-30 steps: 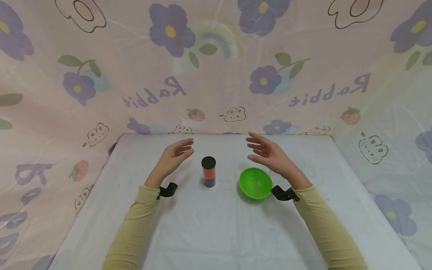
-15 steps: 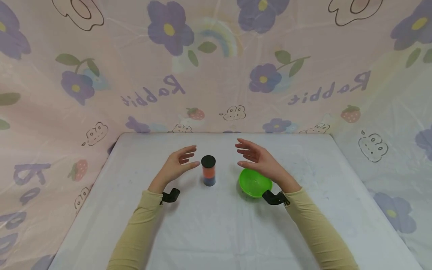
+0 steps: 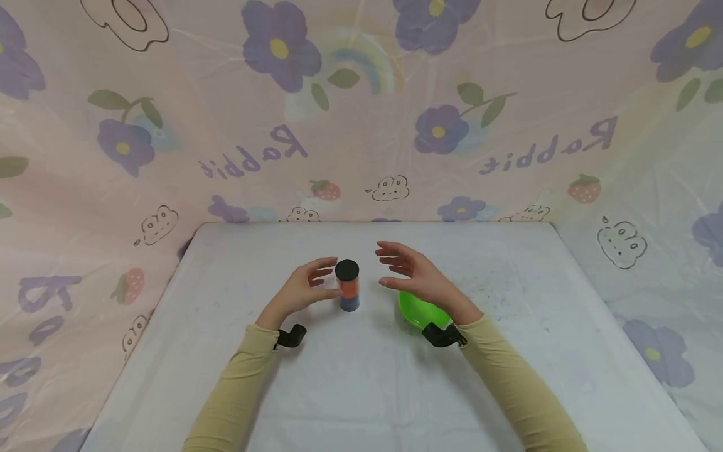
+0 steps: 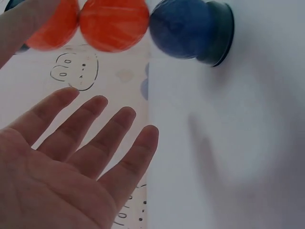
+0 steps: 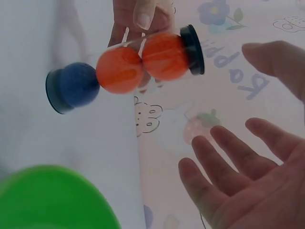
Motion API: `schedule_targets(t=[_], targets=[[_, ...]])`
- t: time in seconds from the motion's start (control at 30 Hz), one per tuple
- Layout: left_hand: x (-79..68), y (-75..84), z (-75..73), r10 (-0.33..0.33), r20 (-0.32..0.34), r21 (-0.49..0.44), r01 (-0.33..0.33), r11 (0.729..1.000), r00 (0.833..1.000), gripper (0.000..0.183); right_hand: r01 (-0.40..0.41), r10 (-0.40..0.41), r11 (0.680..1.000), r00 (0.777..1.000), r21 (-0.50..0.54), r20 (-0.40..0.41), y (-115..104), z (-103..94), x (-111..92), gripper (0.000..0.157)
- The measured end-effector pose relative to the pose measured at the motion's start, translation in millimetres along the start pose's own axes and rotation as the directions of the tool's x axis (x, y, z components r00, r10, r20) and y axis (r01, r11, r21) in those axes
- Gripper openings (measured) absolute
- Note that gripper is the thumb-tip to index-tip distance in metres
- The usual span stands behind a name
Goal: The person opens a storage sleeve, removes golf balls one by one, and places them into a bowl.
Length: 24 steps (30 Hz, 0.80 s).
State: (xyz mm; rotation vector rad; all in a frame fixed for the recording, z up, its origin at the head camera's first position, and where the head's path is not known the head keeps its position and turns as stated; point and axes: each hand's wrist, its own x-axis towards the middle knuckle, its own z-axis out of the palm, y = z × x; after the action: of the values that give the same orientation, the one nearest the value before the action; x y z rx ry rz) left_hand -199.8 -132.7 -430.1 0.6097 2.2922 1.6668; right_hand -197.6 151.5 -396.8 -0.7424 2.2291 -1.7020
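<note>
A clear tube (image 3: 349,290) with a black lid stands upright on the table; in the right wrist view two orange balls (image 5: 120,70) and a blue ball (image 5: 79,85) show inside it. My left hand (image 3: 302,289) is right beside the tube on its left, fingers spread and thumb at its side in the head view. To the tube's right, my right hand (image 3: 420,276) hangs with its fingers loosely bent and holds nothing. Below that hand is a green bowl (image 3: 415,309), partly hidden by the hand and its wrist camera.
The white table (image 3: 350,389) runs back to a wall of printed cloth (image 3: 361,125) with flowers and rabbits. A black camera mount (image 3: 292,336) sits on the left wrist, another black mount (image 3: 442,334) on the right.
Both hands have moved inward and nearer to the person. The left hand has come up to the tube; the right hand now covers part of the bowl. Tube and bowl stay put.
</note>
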Motion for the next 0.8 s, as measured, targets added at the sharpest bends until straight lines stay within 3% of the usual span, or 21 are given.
schedule_targets(t=[0.13, 0.37, 0.6, 0.8], targets=[[2.7, -12.9, 5.4, -0.004, -0.004, -0.007, 0.003, 1.0, 1.0, 0.07, -0.017, 0.017, 1.0, 1.0, -0.016, -0.011, 17, 4.2, 5, 0.067], [9.4, -40.8, 13.6, 0.024, -0.032, -0.007, -0.024, 1.0, 0.999, 0.066, 0.017, -0.017, 1.0, 1.0, 0.012, 0.006, 23, 12.7, 8, 0.066], [10.1, -46.1, 18.2, 0.015, -0.034, 0.001, -0.015, 1.0, 0.999, 0.061, 0.027, -0.027, 0.999, 1.0, 0.02, 0.005, 25, 20.3, 10, 0.065], [9.1, -42.9, 23.4, 0.044, -0.029, -0.037, -0.045, 0.998, 0.999, 0.054, 0.044, -0.045, 0.998, 0.999, 0.044, 0.0, 17, 27.7, 11, 0.065]])
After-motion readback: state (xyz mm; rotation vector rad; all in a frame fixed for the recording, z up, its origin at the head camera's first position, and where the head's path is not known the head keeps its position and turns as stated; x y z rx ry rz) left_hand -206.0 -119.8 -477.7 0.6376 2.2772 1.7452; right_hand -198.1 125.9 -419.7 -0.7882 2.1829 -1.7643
